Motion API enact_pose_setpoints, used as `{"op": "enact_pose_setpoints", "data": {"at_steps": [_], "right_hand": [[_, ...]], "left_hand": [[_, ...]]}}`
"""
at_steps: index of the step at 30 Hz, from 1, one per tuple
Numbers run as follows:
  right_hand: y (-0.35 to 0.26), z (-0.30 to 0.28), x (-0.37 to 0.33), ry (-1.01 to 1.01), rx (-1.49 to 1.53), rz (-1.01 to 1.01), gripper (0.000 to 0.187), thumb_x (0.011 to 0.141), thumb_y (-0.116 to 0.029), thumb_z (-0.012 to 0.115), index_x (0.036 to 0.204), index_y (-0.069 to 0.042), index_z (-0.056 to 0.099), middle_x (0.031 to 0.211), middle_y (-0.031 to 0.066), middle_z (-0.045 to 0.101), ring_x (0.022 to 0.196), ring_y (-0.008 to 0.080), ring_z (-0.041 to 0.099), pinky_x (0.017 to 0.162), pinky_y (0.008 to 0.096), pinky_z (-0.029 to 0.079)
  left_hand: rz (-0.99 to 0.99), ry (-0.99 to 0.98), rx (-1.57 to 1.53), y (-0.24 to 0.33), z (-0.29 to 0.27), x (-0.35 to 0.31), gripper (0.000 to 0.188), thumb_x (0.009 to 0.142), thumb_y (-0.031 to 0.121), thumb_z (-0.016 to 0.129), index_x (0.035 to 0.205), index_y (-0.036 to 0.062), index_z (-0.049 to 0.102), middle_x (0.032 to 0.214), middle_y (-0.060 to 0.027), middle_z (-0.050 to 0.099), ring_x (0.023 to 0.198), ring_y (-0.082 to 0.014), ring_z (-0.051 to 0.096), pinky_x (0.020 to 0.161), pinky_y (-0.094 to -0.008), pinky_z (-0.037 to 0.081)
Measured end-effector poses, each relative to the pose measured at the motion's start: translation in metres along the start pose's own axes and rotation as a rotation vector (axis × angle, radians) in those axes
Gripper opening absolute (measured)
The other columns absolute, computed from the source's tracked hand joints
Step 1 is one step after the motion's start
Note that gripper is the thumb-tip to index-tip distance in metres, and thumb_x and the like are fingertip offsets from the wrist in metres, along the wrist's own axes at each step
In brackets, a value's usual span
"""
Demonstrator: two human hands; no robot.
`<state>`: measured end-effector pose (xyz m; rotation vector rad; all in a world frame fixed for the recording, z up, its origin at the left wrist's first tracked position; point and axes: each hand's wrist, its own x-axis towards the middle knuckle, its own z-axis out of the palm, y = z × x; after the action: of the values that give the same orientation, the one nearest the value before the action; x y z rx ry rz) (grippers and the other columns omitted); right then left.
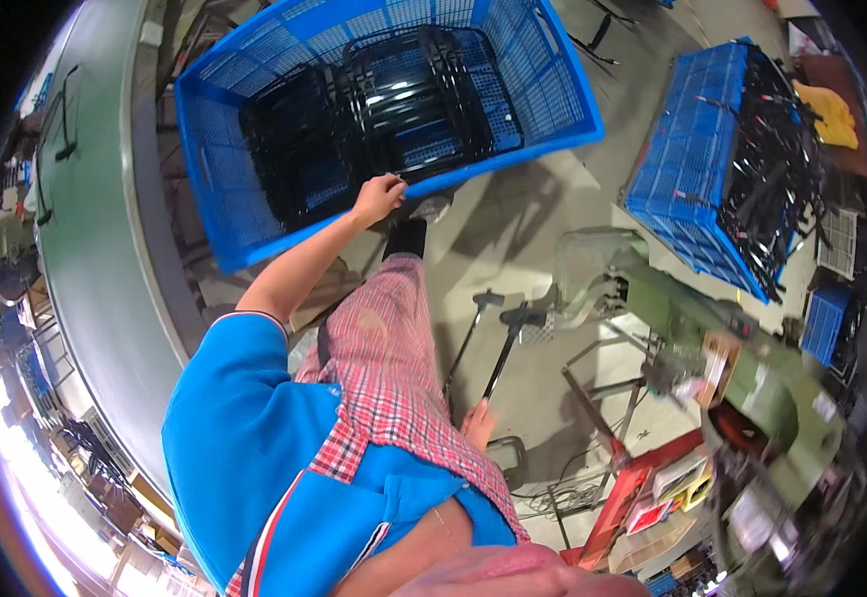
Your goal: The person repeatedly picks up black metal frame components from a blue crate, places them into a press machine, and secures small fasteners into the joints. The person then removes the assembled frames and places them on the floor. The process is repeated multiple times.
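Note:
My left hand [381, 197] is at the near rim of a large blue plastic crate [384, 179]. Its fingers are curled together, and what they pinch, if anything, is hidden. Inside the crate lie glossy black rod-like parts [394, 99], stacked in rows. Low at my right side, my right hand [478, 426] is closed around the lower end of a slim black rod [500, 363] with a wide crosspiece at its far end. A similar black rod [468, 338] runs beside it; its lower end disappears behind my apron.
Along the left runs a green-topped table [95, 229] with thin black rods on it. A green machine [742, 388] on a red stand [623, 497] occupies the right. Behind it, another blue crate [692, 149] is heaped with black strips. Cables [563, 497] lie on the floor.

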<state>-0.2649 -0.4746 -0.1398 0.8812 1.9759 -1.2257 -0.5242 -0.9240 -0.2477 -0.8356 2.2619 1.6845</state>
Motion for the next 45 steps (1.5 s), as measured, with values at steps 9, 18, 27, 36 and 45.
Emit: {"op": "enact_pose_setpoints", "data": {"at_steps": [9,18,27,36,45], "right_hand": [[-0.082,0.028,0.04,0.106,-0.13,0.226,0.045,0.099,-0.034,0.046,0.066,-0.003,0.05,0.054,0.0021,0.049,0.048,0.0104,0.045,0.043,0.0291,0.034],[-0.137,0.037,0.065,0.141,-0.071,0.293,0.043,0.1,-0.033,0.043,0.068,-0.005,0.05,0.054,-0.0017,0.044,0.046,0.0069,0.039,0.043,0.0245,0.029],[-0.13,0.028,0.056,0.143,0.059,0.213,0.044,0.1,-0.033,0.044,0.066,-0.006,0.048,0.051,-0.0009,0.043,0.044,0.0074,0.039,0.042,0.0245,0.029],[-0.093,-0.023,0.075,0.101,0.144,0.081,0.044,0.099,-0.036,0.047,0.069,-0.004,0.051,0.056,-0.0004,0.045,0.049,0.0087,0.042,0.045,0.0268,0.033],[-0.131,-0.111,0.115,-0.03,0.441,-0.12,0.034,0.094,-0.034,0.059,0.073,-0.008,0.055,0.062,0.0039,0.059,0.04,0.0072,0.041,0.038,0.0236,0.03]], "left_hand": [[-0.292,-0.02,0.434,-0.072,0.071,0.318,0.038,0.078,0.034,0.068,0.101,0.0028,0.066,0.09,-0.0129,0.069,0.083,-0.0259,0.067,0.076,-0.0369,0.053],[-0.667,0.415,-0.073,-0.066,0.118,0.461,0.058,0.078,0.031,0.075,0.118,-0.0057,0.057,0.114,-0.021,0.063,0.104,-0.0328,0.062,0.088,-0.0391,0.049],[-0.252,0.158,-0.695,0.1,0.143,0.4,0.009,0.092,0.01,0.059,0.092,0.0036,0.051,0.081,-0.0056,0.055,0.073,-0.0164,0.06,0.062,-0.0352,0.058],[0.114,0.007,-0.534,0.271,0.013,0.168,0.017,0.091,0.015,0.061,0.1,0.0023,0.056,0.084,-0.0024,0.056,0.076,-0.012,0.06,0.066,-0.0297,0.057],[0.462,-0.279,-0.096,0.397,-0.075,-0.11,0.026,0.096,0.014,0.052,0.118,0.0005,0.055,0.083,-0.0025,0.058,0.079,-0.0086,0.06,0.06,-0.0213,0.053]]}}
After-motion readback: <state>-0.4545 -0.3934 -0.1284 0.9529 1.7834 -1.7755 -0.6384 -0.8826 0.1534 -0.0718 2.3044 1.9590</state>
